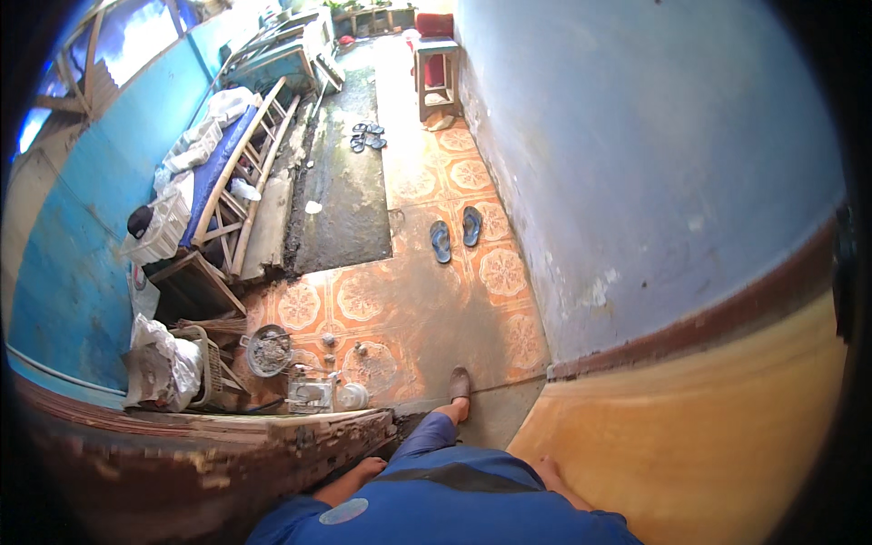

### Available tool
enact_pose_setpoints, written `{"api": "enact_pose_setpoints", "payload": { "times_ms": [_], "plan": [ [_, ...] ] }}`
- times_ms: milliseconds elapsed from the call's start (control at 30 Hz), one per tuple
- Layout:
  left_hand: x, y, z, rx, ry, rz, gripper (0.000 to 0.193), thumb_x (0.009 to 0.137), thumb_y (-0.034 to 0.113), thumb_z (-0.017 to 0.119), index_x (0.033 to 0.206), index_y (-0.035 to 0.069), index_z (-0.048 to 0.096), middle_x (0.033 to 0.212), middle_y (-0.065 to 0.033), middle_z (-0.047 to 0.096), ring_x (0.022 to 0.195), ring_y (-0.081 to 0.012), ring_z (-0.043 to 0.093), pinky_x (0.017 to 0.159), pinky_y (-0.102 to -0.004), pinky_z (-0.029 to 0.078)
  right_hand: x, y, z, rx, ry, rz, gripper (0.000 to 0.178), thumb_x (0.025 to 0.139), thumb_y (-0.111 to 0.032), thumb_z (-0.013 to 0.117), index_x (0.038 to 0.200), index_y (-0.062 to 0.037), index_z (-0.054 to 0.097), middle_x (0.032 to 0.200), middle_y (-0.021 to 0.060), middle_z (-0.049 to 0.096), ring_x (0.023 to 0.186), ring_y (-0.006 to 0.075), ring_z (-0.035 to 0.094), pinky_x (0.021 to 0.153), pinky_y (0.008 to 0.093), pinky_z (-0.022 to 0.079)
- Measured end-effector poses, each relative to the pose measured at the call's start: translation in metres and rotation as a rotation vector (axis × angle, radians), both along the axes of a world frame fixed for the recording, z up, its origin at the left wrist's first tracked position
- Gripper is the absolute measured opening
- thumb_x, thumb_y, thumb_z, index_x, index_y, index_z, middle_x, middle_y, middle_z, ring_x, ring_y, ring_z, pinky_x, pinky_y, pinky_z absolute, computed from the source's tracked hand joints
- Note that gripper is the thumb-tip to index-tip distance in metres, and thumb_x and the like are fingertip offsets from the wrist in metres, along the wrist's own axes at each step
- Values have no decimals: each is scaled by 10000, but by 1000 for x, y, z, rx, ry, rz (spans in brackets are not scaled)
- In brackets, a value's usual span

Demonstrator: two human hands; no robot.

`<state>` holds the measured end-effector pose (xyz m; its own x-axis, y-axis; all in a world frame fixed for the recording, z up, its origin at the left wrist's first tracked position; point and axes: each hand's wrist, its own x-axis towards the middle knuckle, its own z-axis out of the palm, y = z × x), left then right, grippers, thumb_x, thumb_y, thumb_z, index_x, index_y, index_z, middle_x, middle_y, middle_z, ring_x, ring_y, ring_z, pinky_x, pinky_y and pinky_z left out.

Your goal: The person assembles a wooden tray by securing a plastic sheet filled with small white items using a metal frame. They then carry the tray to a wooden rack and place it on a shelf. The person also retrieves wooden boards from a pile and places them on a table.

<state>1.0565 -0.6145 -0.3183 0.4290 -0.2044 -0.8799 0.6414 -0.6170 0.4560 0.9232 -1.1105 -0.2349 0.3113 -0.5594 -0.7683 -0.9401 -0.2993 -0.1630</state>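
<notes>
Both arms hang at my sides, close to the blue shirt (454, 509). At the lower edge of the view, my left hand (369, 467) is near the end of a worn, dark brown wooden edge (300, 445); its fingers are too small to read. On the other side, my right hand (549, 467) shows only in part beside the yellow-tan door panel (690, 427), its fingers hidden. Nothing is visibly held in either. One foot in a brown shoe (460, 383) is set forward at the doorway.
On the orange patterned tiles stand a wok (270, 351) and a small stove (311, 393). Dark sandals (440, 241) lie ahead. A basket with a white bag (173, 363) and wooden ladders (259, 173) line the left wall. A stool (436, 68) stands by the right wall.
</notes>
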Motion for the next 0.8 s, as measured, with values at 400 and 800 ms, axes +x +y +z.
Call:
{"api": "enact_pose_setpoints", "payload": {
  "times_ms": [400, 800],
  "plan": [
    [97, -136, 29, 185, -49, 118, 384, 820, 320, 677, 1071, 31, 704, 1006, -150, 715, 893, -211, 691, 784, -347, 527, 308, -189, -25, 174, -395, -212, 460, 818, -203, 691, 1229, -25, 588, 1091, 117, 655, 926, 230, 619, 767, 346, 482],
    [314, -231, 79, 128, 18, 732, 248, 897, 216, 596, 1060, 39, 653, 915, -95, 672, 804, -203, 631, 637, -356, 478, 461, -300, -55, 291, 68, -324, 235, 862, -218, 640, 1076, -124, 610, 858, 91, 600, 625, 194, 512, 473, 350, 371]
  ]
}}
